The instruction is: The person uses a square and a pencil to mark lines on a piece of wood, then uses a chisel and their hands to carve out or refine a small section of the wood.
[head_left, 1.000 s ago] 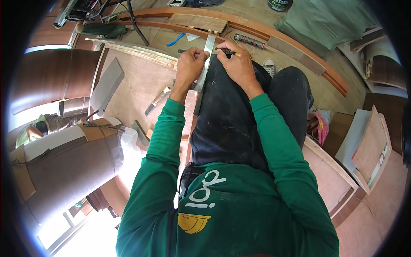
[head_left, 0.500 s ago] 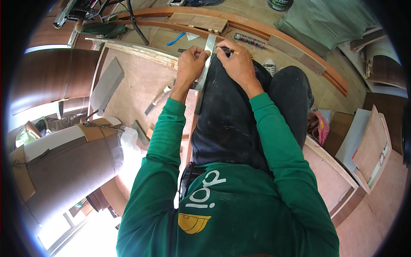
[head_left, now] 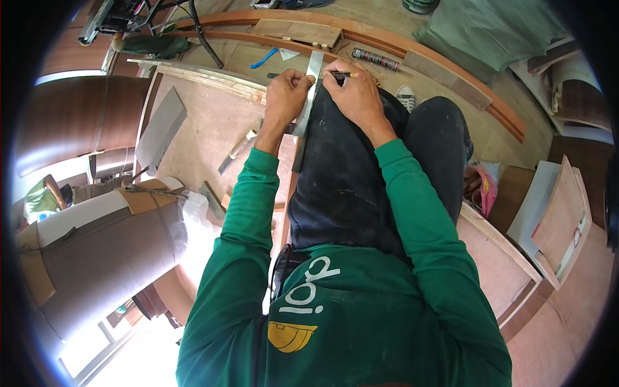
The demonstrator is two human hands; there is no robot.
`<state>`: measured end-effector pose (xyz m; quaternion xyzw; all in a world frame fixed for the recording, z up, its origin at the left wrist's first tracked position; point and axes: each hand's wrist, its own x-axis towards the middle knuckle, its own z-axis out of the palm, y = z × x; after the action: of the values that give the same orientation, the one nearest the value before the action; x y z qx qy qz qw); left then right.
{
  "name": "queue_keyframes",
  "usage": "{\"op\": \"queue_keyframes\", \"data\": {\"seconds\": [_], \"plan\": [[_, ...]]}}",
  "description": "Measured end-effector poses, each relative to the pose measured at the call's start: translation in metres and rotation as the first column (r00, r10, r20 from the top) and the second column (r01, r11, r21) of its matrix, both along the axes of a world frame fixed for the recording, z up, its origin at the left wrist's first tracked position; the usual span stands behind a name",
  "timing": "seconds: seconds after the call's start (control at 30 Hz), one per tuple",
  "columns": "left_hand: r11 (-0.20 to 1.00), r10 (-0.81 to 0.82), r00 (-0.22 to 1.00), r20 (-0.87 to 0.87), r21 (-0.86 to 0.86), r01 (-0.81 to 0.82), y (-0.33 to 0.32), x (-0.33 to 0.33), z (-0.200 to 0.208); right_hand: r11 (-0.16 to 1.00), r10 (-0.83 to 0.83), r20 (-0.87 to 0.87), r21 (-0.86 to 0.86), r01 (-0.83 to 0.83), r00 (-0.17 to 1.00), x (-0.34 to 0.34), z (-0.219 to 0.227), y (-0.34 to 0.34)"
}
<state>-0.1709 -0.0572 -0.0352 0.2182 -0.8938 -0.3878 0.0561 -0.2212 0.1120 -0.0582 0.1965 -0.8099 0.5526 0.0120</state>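
Observation:
A flat metal ruler [head_left: 310,103] slants along the outer side of my left thigh, beside a narrow dark strip [head_left: 298,155]. My left hand [head_left: 287,97] pinches the ruler near its far end between thumb and fingers. Just to its right, my right hand [head_left: 356,95] is closed round a slim pencil [head_left: 349,75], whose yellowish end sticks out past the knuckles. The pencil's point is at or close to the ruler's right edge; contact is too small to tell. A tool with a pale handle [head_left: 250,136] lies on the board left of my left wrist.
A wooden panel [head_left: 200,129] with a grey offcut [head_left: 161,126] spreads to the left, near a large wrapped roll [head_left: 109,238]. Another person's arm [head_left: 55,192] shows behind the roll. Beyond my hands are a blue strip [head_left: 264,58], a printed tube [head_left: 376,59] and curved wooden trim [head_left: 361,29].
My hands stay almost in place, with the right one shifted very slightly along the ruler. Behind the roll, the other person's arm and body have moved and show more.

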Motion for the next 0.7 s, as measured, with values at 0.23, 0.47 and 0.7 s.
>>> {"op": "queue_keyframes", "data": {"seconds": [0.23,0.47,0.7], "plan": [[1.000,-0.002,1.000,0.002,-0.008,0.002,-0.0034,-0.0006,-0.0030,0.999,-0.038,-0.066,-0.009,0.038,0.997,-0.0001,0.0068,-0.0003],[0.999,-0.009,1.000,0.005,-0.032,0.009,-0.0018,0.0010,-0.0006,0.999,-0.018,-0.076,-0.044,0.014,0.997,0.0048,0.0035,0.0005],[1.000,-0.006,1.000,0.007,-0.028,0.007,-0.0011,-0.0016,-0.0006,1.000,-0.004,-0.128,-0.002,0.004,0.992,0.0045,0.0060,0.0023]]}}
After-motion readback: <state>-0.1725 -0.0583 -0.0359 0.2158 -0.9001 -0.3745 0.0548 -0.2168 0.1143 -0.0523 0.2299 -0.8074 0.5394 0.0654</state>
